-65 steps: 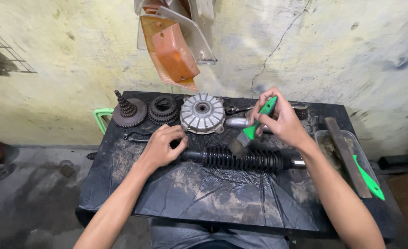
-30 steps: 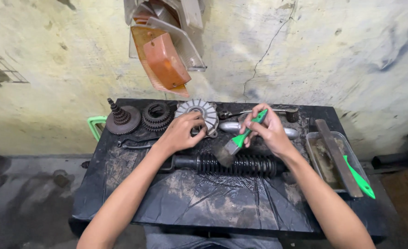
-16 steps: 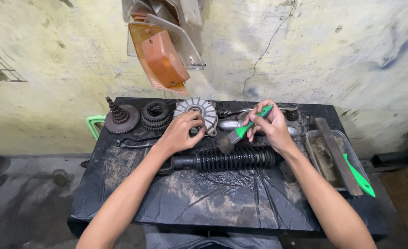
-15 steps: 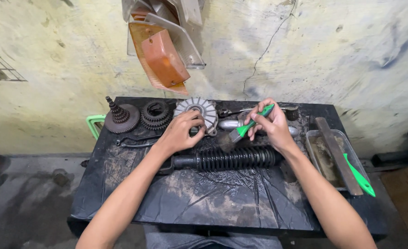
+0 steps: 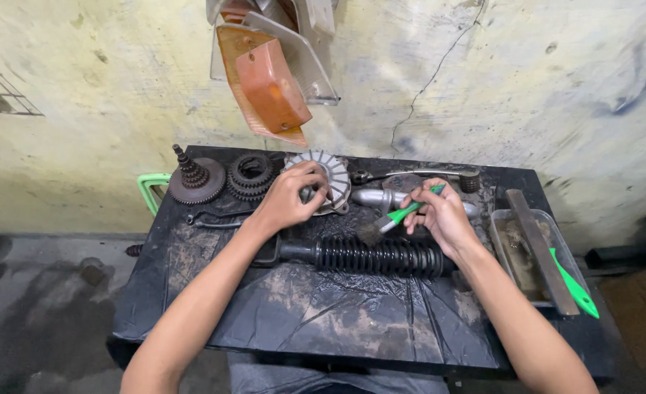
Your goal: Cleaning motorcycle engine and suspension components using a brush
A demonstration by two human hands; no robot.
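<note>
My left hand [image 5: 292, 198] grips a round finned metal disc [image 5: 331, 174] at the back of the black-covered table [image 5: 337, 321]. My right hand [image 5: 439, 215] holds a green-handled brush [image 5: 396, 217], its dark bristles pointing left just above a long black ribbed rubber boot on a shaft [image 5: 377, 255]. The boot lies across the table's middle, in front of both hands. A shiny metal tube [image 5: 375, 197] lies between the disc and my right hand.
Two dark gears [image 5: 197, 181] [image 5: 251, 175] sit at the back left, near a green frame [image 5: 148, 191]. A tray [image 5: 528, 252] with a flat bar and another green brush [image 5: 575, 286] stands at the right. An orange lamp housing [image 5: 268, 84] hangs on the wall above.
My left hand moved from the boot's left end up onto the finned disc. My right hand carried the brush from upright over the boot to lower and flatter, bristles pointing left.
</note>
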